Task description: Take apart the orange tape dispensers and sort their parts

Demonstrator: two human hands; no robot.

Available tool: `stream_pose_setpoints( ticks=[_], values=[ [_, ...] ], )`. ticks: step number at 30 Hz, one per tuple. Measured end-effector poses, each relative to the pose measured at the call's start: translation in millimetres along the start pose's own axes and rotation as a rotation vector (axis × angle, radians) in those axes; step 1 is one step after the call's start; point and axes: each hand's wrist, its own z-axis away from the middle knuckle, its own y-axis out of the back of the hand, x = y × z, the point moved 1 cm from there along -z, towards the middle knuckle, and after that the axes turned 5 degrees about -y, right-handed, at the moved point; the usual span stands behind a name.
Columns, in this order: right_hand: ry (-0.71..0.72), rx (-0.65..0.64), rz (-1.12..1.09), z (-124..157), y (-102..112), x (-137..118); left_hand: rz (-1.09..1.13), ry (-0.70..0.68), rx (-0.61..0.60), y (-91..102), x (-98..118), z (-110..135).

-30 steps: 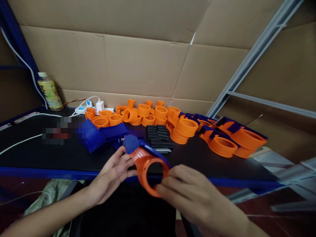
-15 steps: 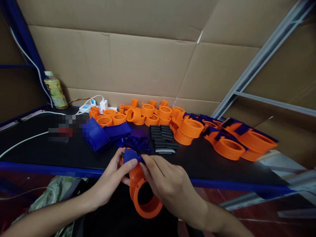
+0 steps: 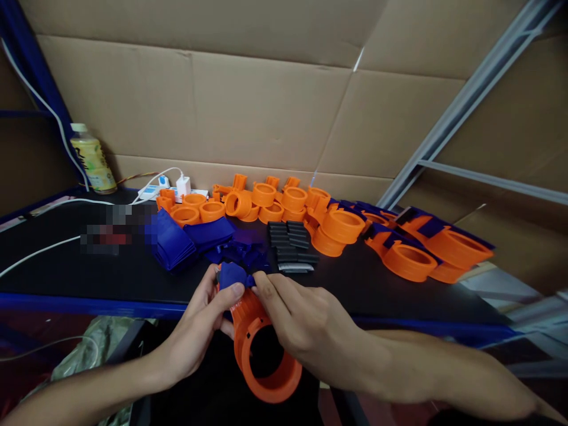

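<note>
We see a dim scene under soft, even light from above and in front, with no hard shadows and no glare. Colours look heavily saturated. The wide lens bends straight lines near the edges, and the corners smear. A patch on the black table (image 3: 66, 269) is pixelated (image 3: 118, 232). The near forearms and lower corners blur; the middle stays fairly sharp.

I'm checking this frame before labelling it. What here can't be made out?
Head view:
- Where the blue piece meets the orange ring: covered by the left hand and right hand.
- Item left of the blue stack: pixelated.
- Bottle label: too small.
</note>
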Motion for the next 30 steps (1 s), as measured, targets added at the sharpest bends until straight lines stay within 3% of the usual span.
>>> stream_pose_setpoints(
  ticks=[8,12,17,19,21,24,27,30],
  values=[
    [0.049,-0.005,0.038,-3,-4,7,0.030,0.002,0.001,1.1,0,1],
    [-0.047,-0.046,0.055,-12,-11,23,0.075,-0.042,-0.007,5.6,7,4],
    [-0.189,-0.241,-0.113,-54,-10,52,0.100,-0.096,0.055,9.0,20,3],
    [-0.241,-0.256,-0.165,-77,-16,71,0.133,-0.124,0.065,10.3,22,3],
    [-0.250,-0.214,-0.213,-99,-29,90,0.141,-0.122,0.044,10.9,21,2],
    [-0.141,-0.210,-0.388,-129,-61,106,0.131,-0.049,-0.055,9.6,14,1],
    [-0.009,-0.224,-0.564,-153,-98,101,0.173,-0.002,-0.095,7.8,9,-3],
    [0.023,-0.210,-0.601,-169,-125,86,0.279,0.040,-0.091,6.1,9,-7]
  ],
)
